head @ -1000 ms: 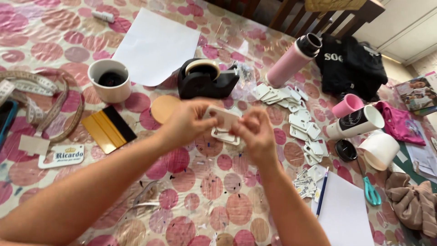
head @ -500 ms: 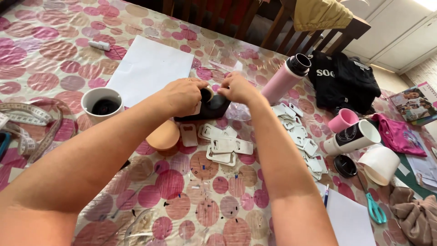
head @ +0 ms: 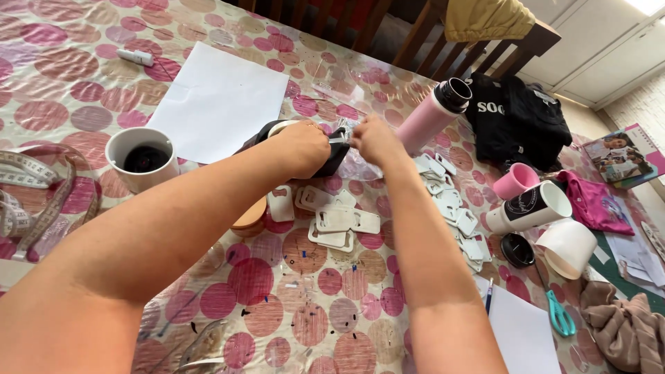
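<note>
Head view: black tape dispenser (head: 325, 156) under left hand (head: 305, 147), right fingers (head: 360, 135) at its blade end.

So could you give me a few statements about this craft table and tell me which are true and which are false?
1. Both hands are at the black tape dispenser. True: the left hand rests on it and the right hand is at its front end.
2. The white mug is full of milk. False: what is inside looks dark.
3. The pink bottle lies flat on the table. False: it stands upright, its dark top on.
4. A sheet of white paper lies beyond the dispenser. True.
5. The teal-handled scissors are in the right hand. False: they lie on the table, far to the right.
</note>
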